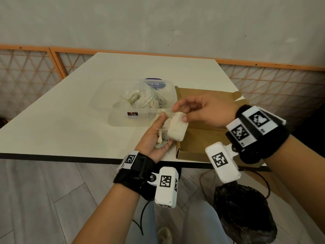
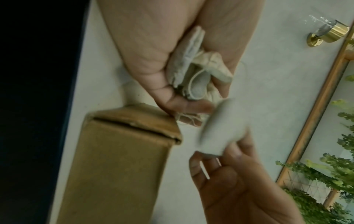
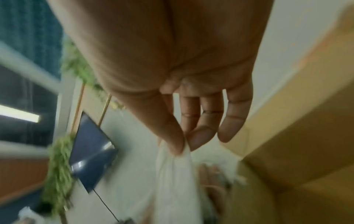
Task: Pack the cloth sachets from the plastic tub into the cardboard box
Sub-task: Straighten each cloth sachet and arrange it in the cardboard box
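My right hand (image 1: 181,113) pinches a plump white cloth sachet (image 1: 177,128) by its top edge between thumb and forefinger, holding it over the near left corner of the open cardboard box (image 1: 198,138). The pinch shows in the right wrist view, on the sachet (image 3: 176,174). My left hand (image 1: 158,132) grips a bunch of crumpled sachets (image 2: 193,72) with loose strings, just left of the box (image 2: 118,159). The clear plastic tub (image 1: 112,101) behind the hands holds a plastic bag (image 1: 140,97) with more sachets.
The tub and box stand side by side on a white table (image 1: 70,111), the box at its near right edge. A black bag (image 1: 244,215) sits on the floor under the table. A wall with an orange lattice fence runs behind.
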